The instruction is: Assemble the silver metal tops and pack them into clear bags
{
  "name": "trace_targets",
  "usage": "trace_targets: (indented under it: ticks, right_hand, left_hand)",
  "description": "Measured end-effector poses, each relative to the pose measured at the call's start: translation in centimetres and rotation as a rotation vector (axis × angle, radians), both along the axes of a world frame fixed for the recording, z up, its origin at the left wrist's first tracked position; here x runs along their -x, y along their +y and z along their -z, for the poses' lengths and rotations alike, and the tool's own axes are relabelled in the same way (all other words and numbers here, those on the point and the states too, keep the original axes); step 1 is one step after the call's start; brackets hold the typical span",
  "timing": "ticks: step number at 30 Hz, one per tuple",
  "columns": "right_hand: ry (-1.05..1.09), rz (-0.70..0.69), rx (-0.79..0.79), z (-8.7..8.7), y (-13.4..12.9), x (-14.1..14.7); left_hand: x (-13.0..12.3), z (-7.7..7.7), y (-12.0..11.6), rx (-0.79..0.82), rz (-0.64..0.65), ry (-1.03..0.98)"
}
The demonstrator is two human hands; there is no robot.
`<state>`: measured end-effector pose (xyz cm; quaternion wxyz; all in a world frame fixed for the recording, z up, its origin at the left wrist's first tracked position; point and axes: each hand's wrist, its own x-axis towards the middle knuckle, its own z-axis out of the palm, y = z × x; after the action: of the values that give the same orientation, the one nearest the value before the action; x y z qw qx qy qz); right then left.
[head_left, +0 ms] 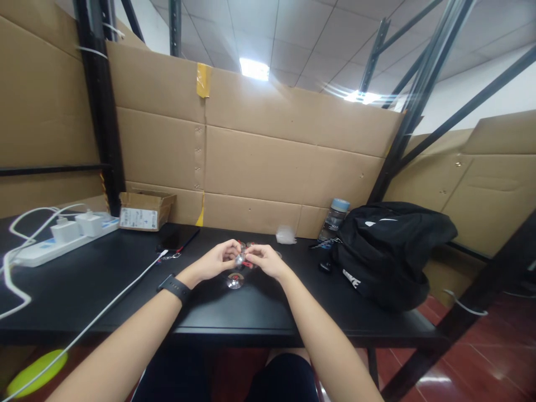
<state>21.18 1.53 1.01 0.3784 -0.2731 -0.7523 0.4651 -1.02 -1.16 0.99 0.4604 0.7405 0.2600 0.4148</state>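
Over the table point(234, 312), the left hand point(220, 261) and right hand point(265, 261) close their fingertips around a small silver-and-red part point(239, 260), likely steadying it from both sides, while a shiny disc point(235, 281) lies nearby, perhaps for easy reach.

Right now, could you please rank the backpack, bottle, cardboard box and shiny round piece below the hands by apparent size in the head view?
Largest to smallest:
backpack
cardboard box
bottle
shiny round piece
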Motion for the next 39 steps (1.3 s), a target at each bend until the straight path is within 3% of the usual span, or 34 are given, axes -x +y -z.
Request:
trace_targets:
  ticks: [11,14,18,21,26,33,39]
  right_hand:
    - [-0.01,-0.017,0.034,-0.8,0.1,-1.5]
    - [0.026,0.11,0.026,-0.6,1.2,-2.3]
    - [0.052,0.416,0.012,0.1,3.2,-4.4]
    - [-0.092,0.624,-0.031,0.8,4.5,-6.5]
    - [-0.272,0.761,-0.069,1.8,5.3,-8.4]
    - [-0.508,0.794,-0.132,1.8,4.9,-8.3]
    - [-0.576,0.786,-0.203,1.1,4.0,-8.0]
  left_hand:
    - [1.1,0.2,1.4,-0.2,-0.295,0.103]
    - [2.6,0.0,1.8,-0.288,-0.51,0.232]
    - [4.6,-0.6,1.7,-0.319,-0.743,0.48]
    - [5.2,-0.7,1.6,-0.286,-0.72,0.556]
    - [5.0,0.0,1.9,-0.301,-0.613,0.593]
    - [5.4,0.7,2.5,-0.328,-0.613,0.614]
    - [5.5,1.1,2.6,-0.368,-0.597,0.584]
